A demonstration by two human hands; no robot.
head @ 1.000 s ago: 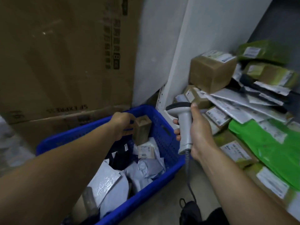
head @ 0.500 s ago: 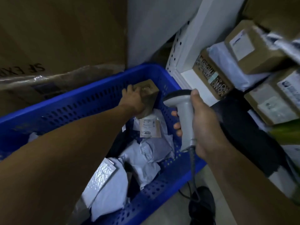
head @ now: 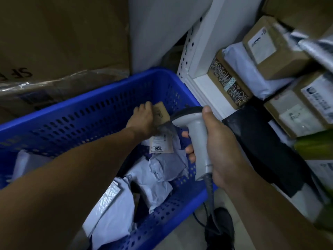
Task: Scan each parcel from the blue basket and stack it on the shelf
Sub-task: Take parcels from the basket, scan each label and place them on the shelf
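Note:
The blue basket (head: 75,112) stands on the floor at the left, with several grey and white mailer bags (head: 162,170) inside. My left hand (head: 144,118) reaches into its far right corner and grips a small brown cardboard box (head: 161,112). Just below it lies a parcel label marked 4032 (head: 161,145). My right hand (head: 216,147) holds a grey handheld scanner (head: 195,134) by the handle, its head pointing left toward the box. The white shelf (head: 200,73) stands at the right, packed with cardboard boxes (head: 272,49) and bags.
Big brown cartons (head: 59,37) lean against the wall behind the basket. A black bag (head: 264,147) lies on the lower shelf beside my right hand. The scanner's cable (head: 210,199) hangs down to a dark object on the floor.
My view dropped and came closer to the basket. My left hand closed round the small brown box and tipped it toward the scanner, which stayed in my right hand.

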